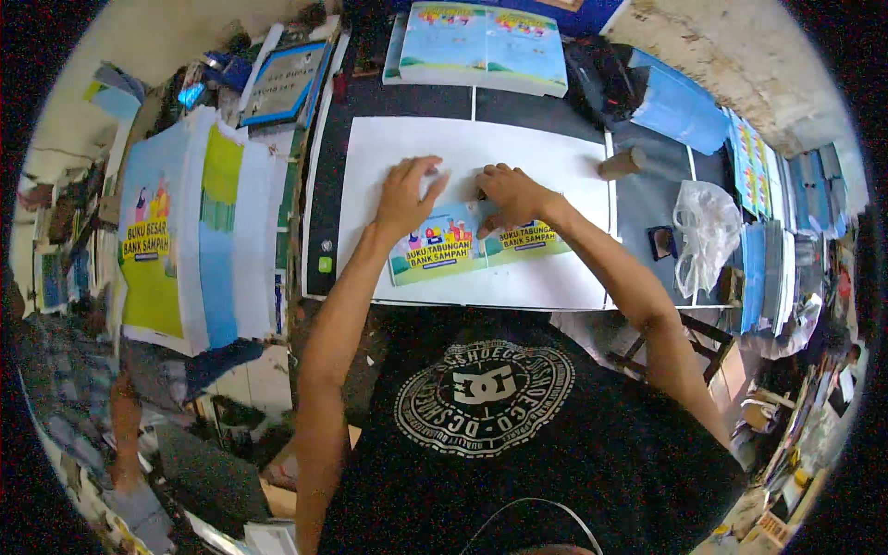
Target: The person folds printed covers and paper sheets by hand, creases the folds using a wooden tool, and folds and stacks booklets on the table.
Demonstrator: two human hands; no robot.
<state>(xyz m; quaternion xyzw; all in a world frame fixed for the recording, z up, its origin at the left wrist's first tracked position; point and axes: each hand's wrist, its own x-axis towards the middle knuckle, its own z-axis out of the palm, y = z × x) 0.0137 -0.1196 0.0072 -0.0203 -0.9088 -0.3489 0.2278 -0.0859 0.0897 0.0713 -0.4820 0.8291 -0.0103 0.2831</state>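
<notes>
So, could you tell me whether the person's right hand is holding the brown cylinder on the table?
No, the right hand rests on the printed booklet cover, while the brown cylinder lies apart.

Even daylight, soft shadows, strong fisheye bending, blurred dark rim

Two hands, the left hand [407,192] and the right hand [511,194], are pressing on one printed booklet cover [472,248], which is lying on one large white sheet [546,277]. One cardboard roll [621,164] and one clear plastic bag [706,227] are sitting on the worktop [647,208]. One stack of printed booklets [483,46] is resting at the far edge.
</notes>
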